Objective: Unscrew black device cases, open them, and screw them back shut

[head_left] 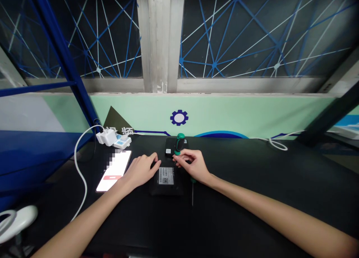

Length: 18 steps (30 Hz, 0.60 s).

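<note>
A flat black device (166,181) with a white label lies on the black table (252,198). My left hand (141,169) rests on its left edge, fingers curled and pressed down on it. My right hand (192,163) pinches the shaft of a green-handled screwdriver (178,143) that stands upright at the device's far right corner. A second thin screwdriver (192,192) lies on the table under my right wrist. A smaller black device (170,146) with a white sticker sits just behind.
A lit phone (113,171) lies left of my left hand. Behind it sit a white charger and power strip (113,138) with a white cable (80,168) looping left. Another white cable (277,143) lies at the back right. A white ring lamp (14,222) is at the lower left.
</note>
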Tool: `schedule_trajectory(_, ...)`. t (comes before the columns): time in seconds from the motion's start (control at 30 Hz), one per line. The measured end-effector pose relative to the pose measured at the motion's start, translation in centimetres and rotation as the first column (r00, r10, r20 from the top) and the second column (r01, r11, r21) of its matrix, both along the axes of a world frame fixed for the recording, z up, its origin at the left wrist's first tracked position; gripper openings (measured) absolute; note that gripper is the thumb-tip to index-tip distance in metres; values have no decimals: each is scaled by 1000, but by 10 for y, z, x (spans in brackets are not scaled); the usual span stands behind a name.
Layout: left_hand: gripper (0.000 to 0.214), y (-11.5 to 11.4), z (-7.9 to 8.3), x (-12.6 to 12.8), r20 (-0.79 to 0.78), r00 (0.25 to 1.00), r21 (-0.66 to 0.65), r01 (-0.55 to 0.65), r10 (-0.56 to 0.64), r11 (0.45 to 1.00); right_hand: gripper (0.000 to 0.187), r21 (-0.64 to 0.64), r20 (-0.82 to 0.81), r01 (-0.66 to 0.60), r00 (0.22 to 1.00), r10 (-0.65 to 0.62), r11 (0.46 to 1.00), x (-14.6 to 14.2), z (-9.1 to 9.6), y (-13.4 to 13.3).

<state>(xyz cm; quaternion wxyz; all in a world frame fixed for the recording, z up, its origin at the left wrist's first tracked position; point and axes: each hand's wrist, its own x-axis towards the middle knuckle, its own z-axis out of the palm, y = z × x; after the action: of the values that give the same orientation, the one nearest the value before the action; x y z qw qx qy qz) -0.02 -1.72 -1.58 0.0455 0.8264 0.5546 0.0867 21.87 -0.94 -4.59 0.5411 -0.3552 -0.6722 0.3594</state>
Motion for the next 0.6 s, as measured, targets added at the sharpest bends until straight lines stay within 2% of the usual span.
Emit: schedule_trajectory(0.6,27,2,-4,-2,-11,1000,26,15,-15,1000,32,0,10,25,1000,-25,1000,1,-3,2)
